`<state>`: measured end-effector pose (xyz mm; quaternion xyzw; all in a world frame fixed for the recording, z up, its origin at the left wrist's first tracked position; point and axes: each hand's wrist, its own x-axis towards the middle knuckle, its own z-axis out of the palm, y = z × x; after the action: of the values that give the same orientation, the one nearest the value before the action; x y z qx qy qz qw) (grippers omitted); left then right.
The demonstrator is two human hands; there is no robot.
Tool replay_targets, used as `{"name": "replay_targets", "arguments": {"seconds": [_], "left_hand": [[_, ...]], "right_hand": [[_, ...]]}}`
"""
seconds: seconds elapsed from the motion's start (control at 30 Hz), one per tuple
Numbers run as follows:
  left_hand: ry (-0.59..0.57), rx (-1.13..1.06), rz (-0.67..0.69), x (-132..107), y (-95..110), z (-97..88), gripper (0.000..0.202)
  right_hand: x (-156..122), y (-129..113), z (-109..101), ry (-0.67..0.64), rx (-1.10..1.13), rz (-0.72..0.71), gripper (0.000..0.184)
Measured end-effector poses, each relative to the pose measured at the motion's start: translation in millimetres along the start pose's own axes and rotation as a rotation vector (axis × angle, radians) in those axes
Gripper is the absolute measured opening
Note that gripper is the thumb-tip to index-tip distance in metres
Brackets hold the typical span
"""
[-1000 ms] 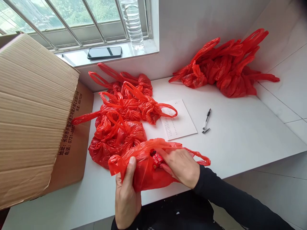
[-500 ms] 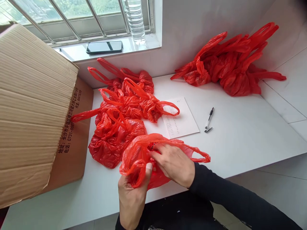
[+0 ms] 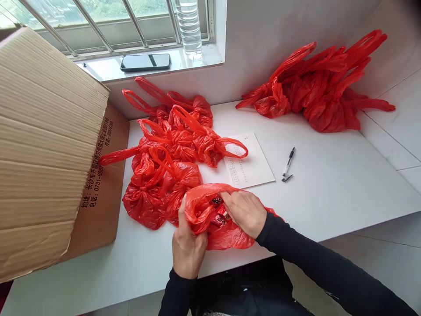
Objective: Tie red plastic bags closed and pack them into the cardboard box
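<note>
A red plastic bag [image 3: 226,241] sits at the table's near edge with its mouth spread wide. Small red wrapped packets with dark print [image 3: 219,218] show inside it. My left hand [image 3: 190,248] grips the left side of the mouth, thumb outside and fingers under the film. At the right side, my right hand [image 3: 245,213] is closed on the rim, its fingertips reaching into the opening beside the packets and partly hidden. Just beyond lie several knotted red bags [image 3: 179,147] in a heap.
A large cardboard box [image 3: 108,184] stands on the left. Behind the open bag lie a printed sheet [image 3: 255,162] and an uncapped pen [image 3: 289,162]. More tied red bags [image 3: 312,96] rest against the wall. A phone [image 3: 145,62] and a water bottle [image 3: 190,28] occupy the windowsill.
The bag's mouth has opened wider, so the packets now show. My left hand has moved up and right along the rim; my right hand has shifted slightly right.
</note>
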<state>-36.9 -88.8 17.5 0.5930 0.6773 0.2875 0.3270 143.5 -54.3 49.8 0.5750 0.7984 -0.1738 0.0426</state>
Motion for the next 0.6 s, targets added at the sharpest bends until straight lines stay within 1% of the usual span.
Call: {"name": "replay_targets", "arguments": {"seconds": [0.07, 0.1, 0.2, 0.23, 0.33, 0.4, 0.5, 0.6], "left_hand": [[0.066, -0.082, -0.038, 4.0, 5.5, -4.6, 0.067], [0.084, -0.109, -0.051, 5.5, 8.2, -5.5, 0.067], [0.113, -0.155, -0.062, 8.0, 14.2, -3.5, 0.066], [0.122, -0.165, -0.062, 8.3, 15.0, -2.2, 0.065], [0.146, -0.193, -0.067, 8.6, 13.3, 0.3, 0.062], [0.140, -0.201, -0.085, 8.5, 9.6, 0.4, 0.061], [0.099, -0.196, -0.075, 7.0, 5.2, -0.7, 0.061], [0.059, -0.135, -0.075, 3.7, 7.3, 0.1, 0.064]], "right_hand": [[-8.7, 0.3, 0.9, 0.021, -0.012, -0.014, 0.017], [-12.3, -0.4, 1.9, 0.029, -0.018, -0.023, 0.018], [-16.0, -4.8, 7.3, 0.033, -0.032, -0.017, 0.040], [-14.5, -6.3, 9.7, 0.029, -0.034, 0.000, 0.042], [-3.9, -8.9, 16.6, 0.018, -0.034, 0.077, 0.031], [4.7, -8.7, 19.4, 0.021, -0.023, 0.104, 0.026], [11.8, -7.0, 20.0, 0.041, -0.012, 0.079, 0.024], [6.6, -5.4, 18.5, 0.096, 0.025, -0.018, 0.024]]}}
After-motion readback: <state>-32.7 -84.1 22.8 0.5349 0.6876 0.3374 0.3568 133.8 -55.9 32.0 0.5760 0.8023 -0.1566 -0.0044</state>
